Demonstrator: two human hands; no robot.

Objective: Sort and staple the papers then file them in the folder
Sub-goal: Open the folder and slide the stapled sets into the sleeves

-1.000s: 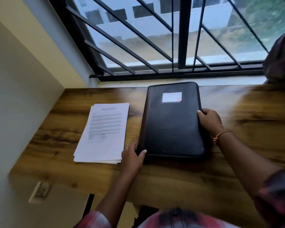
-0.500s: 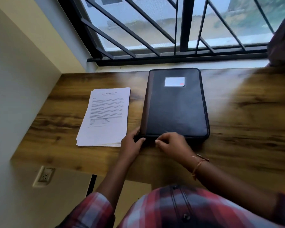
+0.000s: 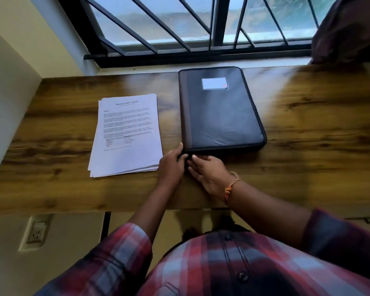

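A black zipped folder (image 3: 221, 112) with a white label lies closed on the wooden desk (image 3: 308, 146), its long side running away from me. A loose stack of printed papers (image 3: 126, 135) lies just left of it. My left hand (image 3: 171, 167) grips the folder's near left corner. My right hand (image 3: 207, 170) is right beside it at the near edge, fingertips pinching at the corner where the zip runs. What the fingertips hold is too small to make out. No stapler is in view.
A barred window (image 3: 190, 28) runs along the desk's far edge. A wall (image 3: 6, 92) closes off the left side. A dark cloth (image 3: 350, 28) hangs at the far right. A wall socket (image 3: 35, 231) sits under the desk's near edge.
My right hand has left the folder's right edge and come to the near left corner beside my left hand. The left hand has stayed at that corner.
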